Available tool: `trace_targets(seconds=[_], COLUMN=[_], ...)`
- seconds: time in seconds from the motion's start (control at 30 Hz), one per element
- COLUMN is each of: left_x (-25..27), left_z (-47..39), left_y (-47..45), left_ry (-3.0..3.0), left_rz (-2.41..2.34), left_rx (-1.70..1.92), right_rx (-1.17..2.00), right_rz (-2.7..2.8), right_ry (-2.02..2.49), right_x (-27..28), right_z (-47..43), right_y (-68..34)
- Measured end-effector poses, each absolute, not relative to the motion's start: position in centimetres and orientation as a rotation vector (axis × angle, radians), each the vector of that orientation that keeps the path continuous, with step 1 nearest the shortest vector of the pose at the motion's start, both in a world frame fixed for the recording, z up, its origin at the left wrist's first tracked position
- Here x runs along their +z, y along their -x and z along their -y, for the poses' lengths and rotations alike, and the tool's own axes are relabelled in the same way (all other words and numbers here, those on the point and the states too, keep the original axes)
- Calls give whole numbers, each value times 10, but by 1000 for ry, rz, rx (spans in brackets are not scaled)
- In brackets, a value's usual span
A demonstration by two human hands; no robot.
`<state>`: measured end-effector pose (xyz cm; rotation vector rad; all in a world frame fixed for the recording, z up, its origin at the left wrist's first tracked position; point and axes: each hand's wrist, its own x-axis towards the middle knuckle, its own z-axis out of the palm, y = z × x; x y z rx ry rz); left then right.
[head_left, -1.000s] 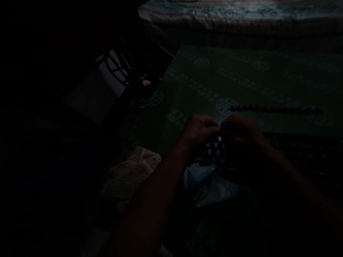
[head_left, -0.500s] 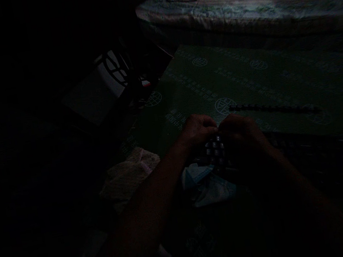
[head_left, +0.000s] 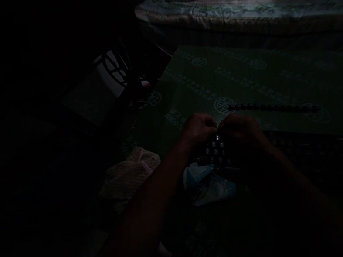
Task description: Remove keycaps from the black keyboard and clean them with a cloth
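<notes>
In the dim head view, a dark keyboard [head_left: 216,152] with pale-marked keys lies on a green printed board [head_left: 180,83]. My left hand [head_left: 200,127] and my right hand [head_left: 239,127] meet at the keyboard's far edge, fingertips close together. Both are closed in a pinch. Whatever is between the fingers is too dark and small to make out. My right hand and forearm hide part of the keys. Behind the right hand lies a long dark notched strip [head_left: 274,107] on the board.
Nearer to me lies a crumpled blue and white cloth [head_left: 209,183]. A beige cloth [head_left: 133,173] sits left of my left forearm. A dark fan-like grille [head_left: 116,69] stands beyond the board's left edge. At the back is a bed-like surface with a pale cover [head_left: 235,2].
Both hands stay at the same spot on the keyboard's far edge, with only very slight finger movement. The keyboard, strip and cloths have not visibly moved.
</notes>
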<state>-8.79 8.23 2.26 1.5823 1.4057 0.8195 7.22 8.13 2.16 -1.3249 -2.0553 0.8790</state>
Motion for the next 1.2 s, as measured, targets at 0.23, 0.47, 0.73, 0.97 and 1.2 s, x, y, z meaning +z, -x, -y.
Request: trace_targets(seconds=[0.23,0.47,0.73,0.97,1.2], left_x=[26,24,22,24,32], left_z=[-80,-83,-85,-85,-83], left_y=[90,90,92,94,102], left_ry=[-1555,-1573,-1567,-1535,-1407], left_rz=[-1421,-1396,-1430,-1453,-1519], left_rx=[844,810,793,777,834], right_rx=[920,1079,1125,1207,1301], right_rz=[1866,1506,1443,1327,1005], right_ry=[1339,1323,1284,1273,1164], right_x=[21,24,20,21,30], right_z=[-81,-87,-89,-90,-87], right_y=[-72,-75,-75,-74,-76])
